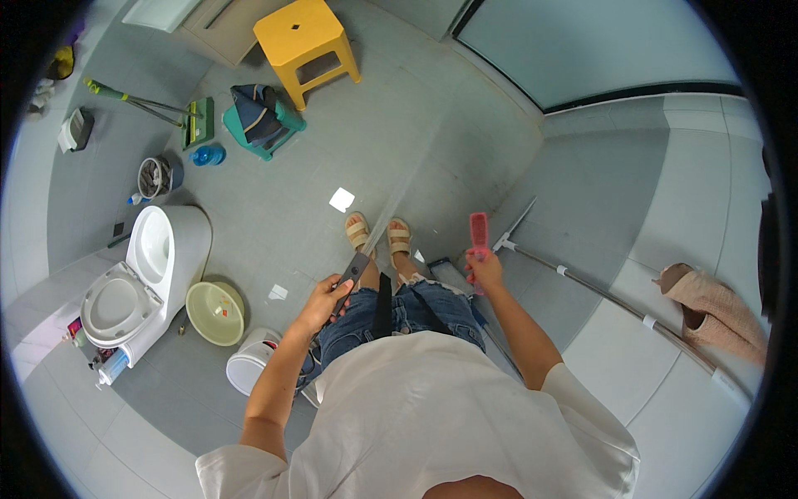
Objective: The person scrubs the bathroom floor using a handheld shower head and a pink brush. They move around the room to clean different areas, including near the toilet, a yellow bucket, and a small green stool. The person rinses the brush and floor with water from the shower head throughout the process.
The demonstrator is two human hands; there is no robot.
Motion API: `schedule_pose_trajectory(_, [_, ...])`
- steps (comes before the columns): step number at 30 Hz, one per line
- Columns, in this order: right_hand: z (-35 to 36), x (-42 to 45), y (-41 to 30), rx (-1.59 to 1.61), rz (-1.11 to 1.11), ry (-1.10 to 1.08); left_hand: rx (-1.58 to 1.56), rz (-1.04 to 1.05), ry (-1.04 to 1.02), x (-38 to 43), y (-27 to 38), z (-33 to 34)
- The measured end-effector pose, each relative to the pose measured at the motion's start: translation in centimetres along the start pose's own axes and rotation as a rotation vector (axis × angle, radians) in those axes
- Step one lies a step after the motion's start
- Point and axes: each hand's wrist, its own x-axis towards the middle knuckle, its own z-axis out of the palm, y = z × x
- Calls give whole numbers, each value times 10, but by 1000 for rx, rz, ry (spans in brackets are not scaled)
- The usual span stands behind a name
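Note:
My left hand (326,302) is closed around a dark grey handle (353,272), which lies in line with a narrow clear strip, apparently a glass panel seen edge-on. In my right hand (484,269) is a pink brush (479,229), its head pointing away from me. My two sandalled feet stand on the grey tiled floor between the hands. Just right of the brush, a long-handled squeegee (601,293) leans along the wall, its blade near the brush. Behind my right forearm, another long-handled tool with a flat head (446,272) is partly hidden.
A toilet (168,249), green basin (215,314) and white bucket (250,365) stand at left. Farther off are a waste bin (154,177), dustpan (206,121), blue bottle (208,155), teal stool (274,140) with cloth, and yellow stool (299,31). A pinkish towel (717,305) is at right.

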Motion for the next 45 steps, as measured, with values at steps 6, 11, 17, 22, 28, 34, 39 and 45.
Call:
schedule_pose_trajectory(6, [-8, -7, 33, -104, -22, 31, 35, 60, 59, 14, -23, -5])
schedule_pose_trajectory(11, [-17, -13, 65, 64, 78, 94, 320, 138, 142, 18, -24, -17])
schedule_pose_trajectory(17, [-19, -26, 45, 54, 93, 93, 407, 144, 193, 27, -32, -39])
schedule_pose_trajectory(22, [-4, -26, 9, 44, 72, 106, 396, 199, 191, 32, -32, -56])
schedule_pose_trajectory(28, [0, -8, -46, 13, 32, 76, 467, 226, 203, 45, 19, -49])
schedule_pose_trajectory(34, [-30, 35, -69, 94, -3, 81, 458, 190, 189, 80, 65, -17])
schedule_pose_trajectory(39, [-76, 100, -79, 280, 64, 95, 546, 159, 265, 115, 95, 24])
schedule_pose_trajectory(45, [-151, 221, -95, 152, 40, -11, 601, -5, 348, 147, 155, 107])
